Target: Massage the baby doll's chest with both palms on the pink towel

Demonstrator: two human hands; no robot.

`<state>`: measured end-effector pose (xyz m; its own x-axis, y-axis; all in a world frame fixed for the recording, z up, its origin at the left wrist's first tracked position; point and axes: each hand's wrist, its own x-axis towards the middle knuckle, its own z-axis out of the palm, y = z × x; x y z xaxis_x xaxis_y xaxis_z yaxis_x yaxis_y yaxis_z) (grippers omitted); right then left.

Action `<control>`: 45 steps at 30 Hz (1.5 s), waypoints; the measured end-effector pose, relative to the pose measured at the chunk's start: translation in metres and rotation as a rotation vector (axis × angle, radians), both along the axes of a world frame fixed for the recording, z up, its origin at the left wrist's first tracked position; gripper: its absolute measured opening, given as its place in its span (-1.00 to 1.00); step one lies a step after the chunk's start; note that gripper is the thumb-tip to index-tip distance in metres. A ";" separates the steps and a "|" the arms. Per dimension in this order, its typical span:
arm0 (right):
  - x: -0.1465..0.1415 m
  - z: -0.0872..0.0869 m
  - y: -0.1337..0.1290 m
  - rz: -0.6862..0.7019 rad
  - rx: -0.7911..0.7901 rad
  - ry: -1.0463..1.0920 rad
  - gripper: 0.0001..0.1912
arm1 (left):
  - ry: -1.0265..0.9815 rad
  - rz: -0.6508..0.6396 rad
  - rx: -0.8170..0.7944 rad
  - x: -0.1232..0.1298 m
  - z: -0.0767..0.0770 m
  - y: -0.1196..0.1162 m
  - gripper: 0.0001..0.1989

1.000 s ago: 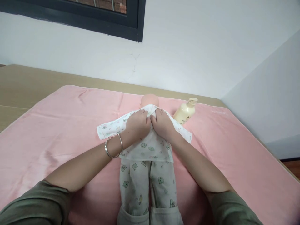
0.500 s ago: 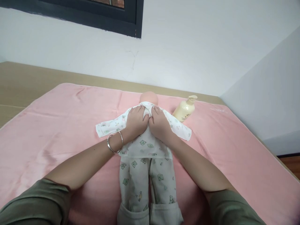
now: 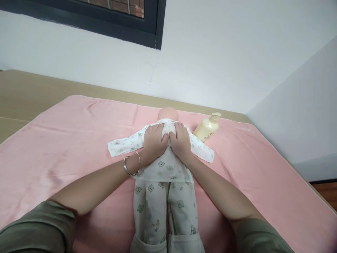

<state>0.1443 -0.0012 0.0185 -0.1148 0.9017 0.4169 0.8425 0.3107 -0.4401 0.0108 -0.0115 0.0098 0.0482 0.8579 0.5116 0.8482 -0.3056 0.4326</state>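
Note:
A baby doll lies stretched out with its bald head [image 3: 167, 114] away from me, and no face shows. It wears a white printed top [image 3: 168, 170] and matching trousers [image 3: 181, 207], with both sleeves spread sideways. My left hand [image 3: 155, 140] rests flat on the left half of the top, near the shoulder. On the right half lies my right hand [image 3: 181, 142], also flat, its thumb close to the left thumb. Both hands have their fingers extended towards the doll's head and hold nothing. A silver bangle [image 3: 132, 164] circles my left wrist.
Under the doll is a pink mat [image 3: 86, 140] on a wooden surface [image 3: 34, 86]. A cream pump bottle [image 3: 207, 127] leans beside the right sleeve. White walls [image 3: 223, 56] rise behind and at the right, with a dark window frame [image 3: 150, 35] at the top.
The fingertips of my two hands have moved slightly apart on the top, baring more cloth between them. The view has shifted a little; the doll and bottle stay in place.

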 end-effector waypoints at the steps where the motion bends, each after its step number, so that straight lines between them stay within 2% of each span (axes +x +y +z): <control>1: 0.000 0.000 -0.001 0.001 0.004 -0.002 -0.51 | -0.003 -0.001 0.004 0.000 -0.001 0.000 -0.57; 5: 0.001 0.004 0.000 0.012 -0.009 -0.020 -0.53 | -0.004 -0.010 -0.009 -0.001 -0.001 0.000 -0.58; 8: 0.005 0.009 0.004 0.073 -0.032 -0.065 -0.57 | -0.002 -0.017 -0.024 -0.003 0.000 0.001 -0.59; 14: 0.016 0.011 0.012 0.189 -0.041 -0.150 -0.43 | -0.015 -0.037 -0.026 -0.004 0.003 0.001 -0.60; 27: 0.017 0.006 0.010 0.172 -0.039 -0.115 -0.39 | -0.033 -0.037 -0.036 -0.004 0.003 0.001 -0.59; 30: 0.020 0.011 0.010 0.194 -0.047 -0.183 -0.38 | -0.010 -0.052 -0.036 -0.004 0.006 -0.001 -0.59; 35: 0.028 0.025 0.012 0.306 -0.103 -0.304 -0.39 | 0.093 -0.108 0.005 -0.004 0.009 -0.013 -0.58; 40: 0.020 0.031 0.006 0.236 -0.120 -0.347 -0.42 | 0.124 -0.161 0.037 -0.003 0.011 -0.022 -0.55; 45: 0.004 0.030 -0.023 0.144 -0.090 -0.405 -0.40 | 0.143 -0.184 -0.044 -0.009 0.021 -0.012 -0.69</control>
